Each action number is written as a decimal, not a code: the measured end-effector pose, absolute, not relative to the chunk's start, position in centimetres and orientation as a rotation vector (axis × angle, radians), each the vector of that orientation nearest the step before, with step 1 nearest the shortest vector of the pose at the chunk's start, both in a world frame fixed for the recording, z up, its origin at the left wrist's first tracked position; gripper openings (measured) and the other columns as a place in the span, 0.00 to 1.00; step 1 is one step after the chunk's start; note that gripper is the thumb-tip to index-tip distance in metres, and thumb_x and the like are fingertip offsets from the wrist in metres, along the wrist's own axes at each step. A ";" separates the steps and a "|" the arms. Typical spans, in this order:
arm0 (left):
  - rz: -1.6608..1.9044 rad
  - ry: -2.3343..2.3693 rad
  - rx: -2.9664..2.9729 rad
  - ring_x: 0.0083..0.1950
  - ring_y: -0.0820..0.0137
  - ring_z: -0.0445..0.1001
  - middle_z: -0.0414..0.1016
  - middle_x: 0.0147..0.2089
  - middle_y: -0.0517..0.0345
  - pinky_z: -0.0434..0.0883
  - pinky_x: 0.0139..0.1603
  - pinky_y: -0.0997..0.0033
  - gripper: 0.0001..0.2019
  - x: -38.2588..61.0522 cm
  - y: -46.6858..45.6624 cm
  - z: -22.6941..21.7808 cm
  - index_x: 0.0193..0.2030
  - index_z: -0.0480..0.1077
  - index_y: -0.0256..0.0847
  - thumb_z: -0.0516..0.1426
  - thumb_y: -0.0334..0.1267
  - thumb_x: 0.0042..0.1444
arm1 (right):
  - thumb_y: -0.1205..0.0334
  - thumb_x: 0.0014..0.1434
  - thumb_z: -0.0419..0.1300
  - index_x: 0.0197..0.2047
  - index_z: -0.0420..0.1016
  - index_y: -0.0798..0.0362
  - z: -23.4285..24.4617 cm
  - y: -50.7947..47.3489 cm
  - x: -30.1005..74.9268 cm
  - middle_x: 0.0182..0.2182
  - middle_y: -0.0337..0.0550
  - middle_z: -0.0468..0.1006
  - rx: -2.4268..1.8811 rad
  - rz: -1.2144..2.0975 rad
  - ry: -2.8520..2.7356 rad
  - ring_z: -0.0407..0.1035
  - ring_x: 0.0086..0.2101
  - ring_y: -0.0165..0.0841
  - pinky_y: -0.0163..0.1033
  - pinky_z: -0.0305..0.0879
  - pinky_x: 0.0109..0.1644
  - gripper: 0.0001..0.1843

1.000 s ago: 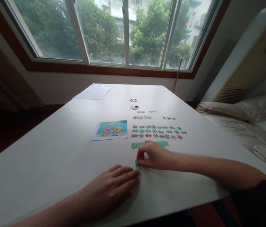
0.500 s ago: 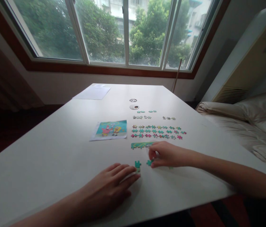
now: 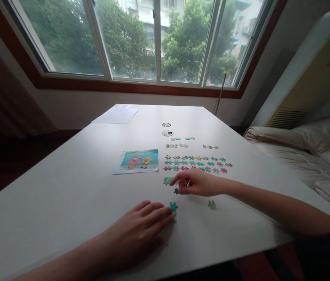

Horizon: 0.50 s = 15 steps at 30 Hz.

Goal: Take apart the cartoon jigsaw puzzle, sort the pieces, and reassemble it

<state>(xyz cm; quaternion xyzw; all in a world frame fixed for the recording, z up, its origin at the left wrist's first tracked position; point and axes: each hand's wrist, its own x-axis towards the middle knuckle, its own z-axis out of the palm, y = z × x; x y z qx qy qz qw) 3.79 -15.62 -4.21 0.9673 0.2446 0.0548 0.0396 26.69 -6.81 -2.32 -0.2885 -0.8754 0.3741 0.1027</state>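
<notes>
My right hand point(image 3: 195, 182) is closed, its thumb and fingers around a teal puzzle piece point(image 3: 176, 191) just below a joined green strip of puzzle point(image 3: 168, 180). The hand covers the right part of that strip. My left hand point(image 3: 150, 218) lies on the table with fingers stretched out, fingertips touching a short upright column of joined puzzle pieces point(image 3: 173, 206), teal above and pale green below. To the right, a lone pale green puzzle piece point(image 3: 212, 205) lies below my right forearm.
Several rows of loose puzzle pieces point(image 3: 192, 163) spread beyond my right hand. A printed cartoon picture point(image 3: 139, 160) lies left of them. Two round discs point(image 3: 167, 133) and white paper sheets point(image 3: 116, 116) rest farther back on the white table point(image 3: 74, 183). A sofa point(image 3: 293, 156) stands at the right.
My right hand has moved up and left with the teal piece, closer to the green strip. The lone pale green piece is now uncovered. My left hand stays by the joined pieces.
</notes>
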 end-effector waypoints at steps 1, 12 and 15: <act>0.166 0.754 2.964 0.53 0.60 0.64 0.64 0.56 0.52 0.63 0.52 0.61 0.20 3.8 -15.7 -4.1 0.57 0.58 0.38 0.50 0.31 0.57 | 0.63 0.54 0.55 0.45 0.71 0.55 -2.3 -6.8 26.5 0.25 0.37 0.70 -0.843 1.105 -2.587 0.63 0.26 0.24 0.29 0.60 0.31 0.14; 0.219 0.732 2.958 0.52 0.60 0.64 0.65 0.55 0.52 0.62 0.51 0.61 0.19 3.5 -16.0 -4.0 0.57 0.58 0.38 0.50 0.32 0.57 | 0.61 0.47 0.62 0.31 0.75 0.58 -2.7 -8.2 24.6 0.24 0.41 0.74 -0.945 1.154 -2.365 0.65 0.26 0.26 0.29 0.61 0.28 0.09; 0.214 0.732 2.958 0.52 0.60 0.63 0.65 0.55 0.52 0.62 0.51 0.61 0.19 3.5 -16.0 -4.0 0.56 0.58 0.38 0.51 0.32 0.57 | 0.63 0.48 0.61 0.34 0.73 0.59 -3.1 -8.5 24.3 0.21 0.39 0.72 -0.991 1.279 -2.275 0.64 0.23 0.25 0.28 0.59 0.25 0.10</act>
